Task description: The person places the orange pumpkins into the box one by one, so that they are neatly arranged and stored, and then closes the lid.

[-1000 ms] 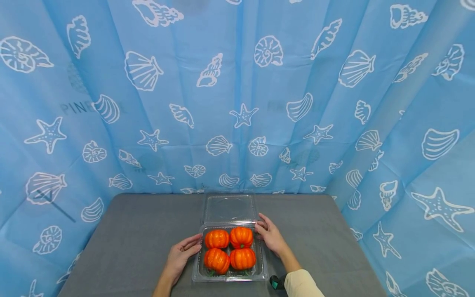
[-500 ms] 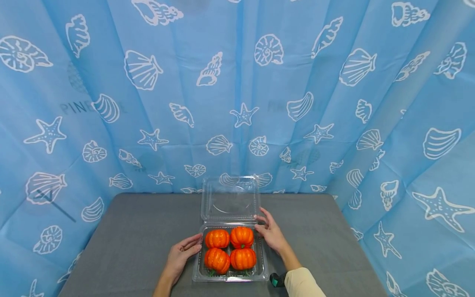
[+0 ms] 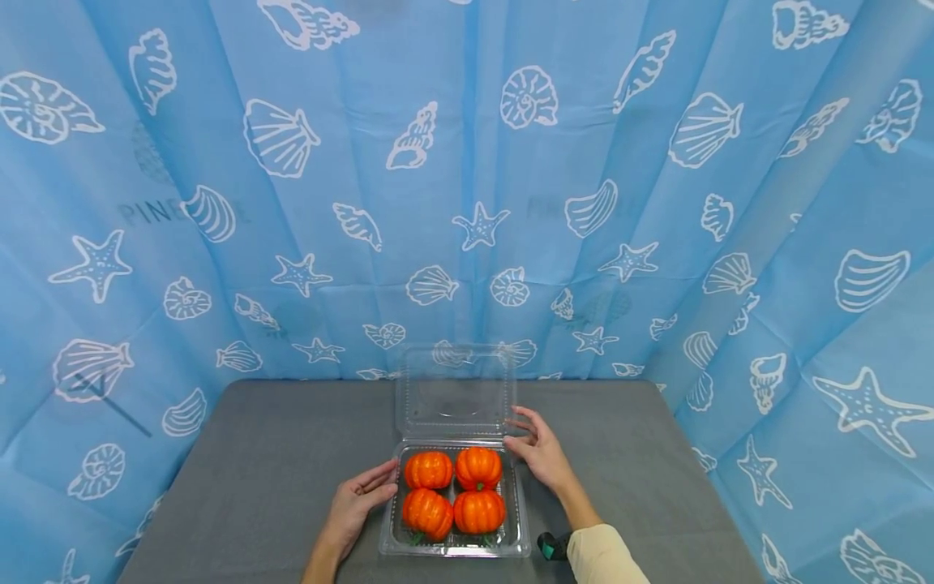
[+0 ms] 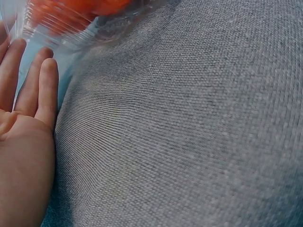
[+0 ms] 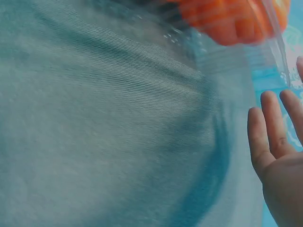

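A clear plastic clamshell container (image 3: 454,550) sits on the table with several small orange pumpkins (image 3: 427,513) in its base. Its hinged lid (image 3: 456,389) stands raised at the far side. My left hand (image 3: 353,506) touches the container's left edge with thumb and index finger. In the left wrist view, other fingers of the left hand (image 4: 28,127) lie straight by the clear wall. My right hand (image 3: 543,456) is at the lid's lower right corner, thumb near the hinge. Straight fingers of the right hand (image 5: 284,156) show in the right wrist view, close to the clear plastic.
A grey cloth covers the table (image 3: 292,438). Behind and around it hangs a blue curtain (image 3: 467,195) with white shell and starfish prints. A dark wrist device (image 3: 552,546) sits by the right sleeve (image 3: 601,556).
The lid has swung up from a lower, leaned-back position to a more upright one. My right hand has shifted slightly right, fingers spread a little more. My left hand has stayed in place.
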The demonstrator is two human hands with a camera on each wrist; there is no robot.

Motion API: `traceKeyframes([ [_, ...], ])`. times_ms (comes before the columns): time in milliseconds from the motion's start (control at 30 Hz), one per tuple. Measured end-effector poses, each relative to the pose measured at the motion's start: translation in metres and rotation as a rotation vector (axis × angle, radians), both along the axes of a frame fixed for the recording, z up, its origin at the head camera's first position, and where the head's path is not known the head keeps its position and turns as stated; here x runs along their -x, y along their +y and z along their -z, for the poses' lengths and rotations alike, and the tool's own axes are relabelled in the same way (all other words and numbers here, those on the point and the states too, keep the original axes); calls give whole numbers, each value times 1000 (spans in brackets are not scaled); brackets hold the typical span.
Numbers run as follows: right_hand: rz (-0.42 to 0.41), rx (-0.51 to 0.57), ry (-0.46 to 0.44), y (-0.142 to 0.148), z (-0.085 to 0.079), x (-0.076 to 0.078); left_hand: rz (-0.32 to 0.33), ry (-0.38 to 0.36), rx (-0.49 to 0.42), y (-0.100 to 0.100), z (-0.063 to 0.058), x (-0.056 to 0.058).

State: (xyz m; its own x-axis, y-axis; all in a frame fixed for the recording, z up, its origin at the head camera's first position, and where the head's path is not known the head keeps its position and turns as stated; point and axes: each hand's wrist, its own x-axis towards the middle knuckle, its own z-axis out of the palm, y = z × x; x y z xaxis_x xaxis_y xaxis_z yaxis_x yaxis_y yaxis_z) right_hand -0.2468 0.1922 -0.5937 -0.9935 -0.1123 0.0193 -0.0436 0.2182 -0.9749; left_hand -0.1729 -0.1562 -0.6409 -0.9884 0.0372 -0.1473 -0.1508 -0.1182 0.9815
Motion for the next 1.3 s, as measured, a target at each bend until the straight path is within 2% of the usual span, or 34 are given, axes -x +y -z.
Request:
traceKeyframes([
  [167,52,10,48,1,-7,2,-19,-13,29,0,0,0],
  [433,104,20,71,-1,-14,-1,-40,-23,6,2,2,0],
  [900,172,-29,91,-2,-11,-5,-36,-11,-3,1,3,2],
  [1100,189,-20,83,-2,-12,-8,-34,-17,-2,1,3,2],
  [1133,191,-17,75,-2,-13,-8,-34,-15,-1,1,3,2],
  [1233,175,-43,64,-4,-30,-17,-32,-11,-9,1,4,2],
  [1300,163,-57,67,-3,-31,-19,-29,-3,-13,1,4,2],
])
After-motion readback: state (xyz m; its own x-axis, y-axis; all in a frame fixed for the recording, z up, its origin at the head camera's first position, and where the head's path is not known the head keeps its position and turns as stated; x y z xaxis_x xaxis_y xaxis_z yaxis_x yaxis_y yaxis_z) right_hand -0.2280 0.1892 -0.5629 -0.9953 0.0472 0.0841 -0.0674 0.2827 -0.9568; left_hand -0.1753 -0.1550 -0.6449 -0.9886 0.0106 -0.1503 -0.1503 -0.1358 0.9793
